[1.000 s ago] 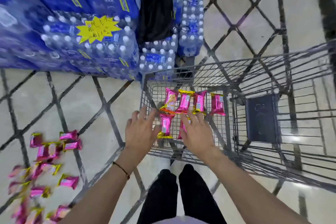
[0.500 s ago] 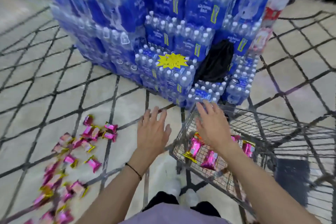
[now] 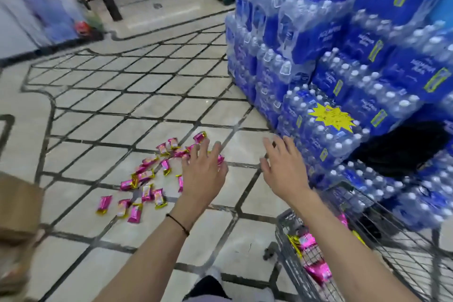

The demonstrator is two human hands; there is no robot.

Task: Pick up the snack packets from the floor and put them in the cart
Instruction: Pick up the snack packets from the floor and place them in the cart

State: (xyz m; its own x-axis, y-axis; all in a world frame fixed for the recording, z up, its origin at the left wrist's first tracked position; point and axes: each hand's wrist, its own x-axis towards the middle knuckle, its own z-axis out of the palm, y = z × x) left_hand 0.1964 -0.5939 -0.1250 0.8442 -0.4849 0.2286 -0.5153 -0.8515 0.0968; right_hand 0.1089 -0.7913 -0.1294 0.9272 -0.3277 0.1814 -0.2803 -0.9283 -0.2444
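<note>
**A few packets in the cart, many more on the floor**

Both hands are empty, and the fingers are spread and straight. The left hand (image 3: 203, 174) hovers in the middle of the frame, over the right edge of the scattered snack packets (image 3: 147, 179). The right hand (image 3: 284, 169) is beside it, more to the right and near the stacked water bottle packs (image 3: 343, 68).

The task seems to be in its early part. Some pink packets in the cart (image 3: 307, 240) show through the wire at the lower right. A much larger group lies on the tiled floor (image 3: 110, 105), from the centre down to the lower left. No packet is in either hand, so the next pick is not yet begun.

There is plenty of open floor to the left of the packets and above them in the frame. On the right the room is narrower. The water packs make a tall wall there, and the cart (image 3: 286, 216) stands just below them, with its near corner close to the right forearm. A brown cardboard box (image 3: 17, 206) is at the left edge, well apart from the packets. The path from the floor to the cart looks short and free.
</note>
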